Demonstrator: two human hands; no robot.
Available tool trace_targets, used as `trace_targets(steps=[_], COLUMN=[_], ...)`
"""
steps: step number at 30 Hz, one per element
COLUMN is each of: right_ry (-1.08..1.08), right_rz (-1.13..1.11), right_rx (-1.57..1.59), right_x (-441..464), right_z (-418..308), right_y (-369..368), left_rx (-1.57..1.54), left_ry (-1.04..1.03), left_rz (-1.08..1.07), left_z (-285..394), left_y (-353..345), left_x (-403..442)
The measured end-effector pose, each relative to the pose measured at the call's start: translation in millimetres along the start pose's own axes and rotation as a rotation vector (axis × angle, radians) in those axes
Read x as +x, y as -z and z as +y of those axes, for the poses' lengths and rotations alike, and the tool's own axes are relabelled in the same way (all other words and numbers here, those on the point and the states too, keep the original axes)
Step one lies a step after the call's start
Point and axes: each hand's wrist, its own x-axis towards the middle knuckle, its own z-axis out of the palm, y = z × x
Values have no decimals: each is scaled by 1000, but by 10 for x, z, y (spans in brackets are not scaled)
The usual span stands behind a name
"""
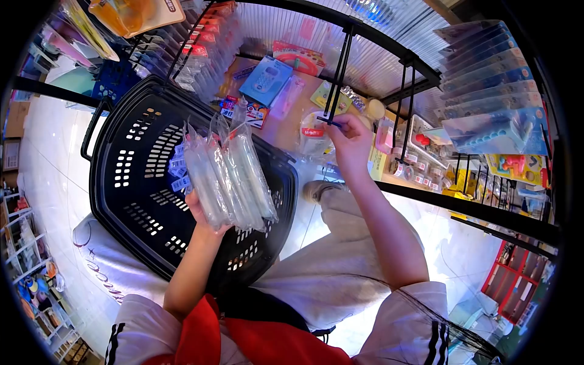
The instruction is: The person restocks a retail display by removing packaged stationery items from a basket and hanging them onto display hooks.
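My left hand [204, 214] is wrapped round the lower part of several long clear plastic packets [234, 176], held in a bunch over a black basket [131, 207]. What lies inside the packets is hard to make out through the shiny film. At the shelf, my right hand [353, 137] is closed in a pinch at the front end of a black metal display hook [331, 100]. Just left of those fingers is a clear packet with a red label [312, 132]. Inside the basket, partly behind the bunch, lie small items with white and blue labels [179, 169].
On the wooden shelf sit a blue box [266, 81] and several small packages. Blister packs [493, 97] hang at the right, more packets [207, 52] at the upper left. A black shelf rail [468, 210] crosses at the right. A red rack [514, 280] stands on the floor.
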Motion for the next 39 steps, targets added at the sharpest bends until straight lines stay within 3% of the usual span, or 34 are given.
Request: trace_targets(steps=[13,17,22,28,30,32,34,36,39], right_ry=[15,26,10,78,76,115,12,-261,-292], right_rz=[58,158,289,516,566,670,800,702,573], right_rx=[-11,-154,-277,0,-40,-225,-75,-25,-60], right_x=[36,123,804,1623,1661,1569,1341,938,83], right_z=[-23,83,204,396,422,502,563,501,443], right_y=[-80,-58,-6,-71,-61,-31,14,162,125], left_rx=[5,56,27,114,159,174,203,229,238], left_ry=[-14,-26,-19,1,2,71,115,157,225], left_rz=[18,1,16,40,14,22,41,65,66], left_z=[33,19,-28,51,101,155,175,197,198], left_y=[67,50,84,-101,-104,-71,-143,-147,-163], left_x=[-36,-34,-26,-42,-69,-90,-56,-21,0])
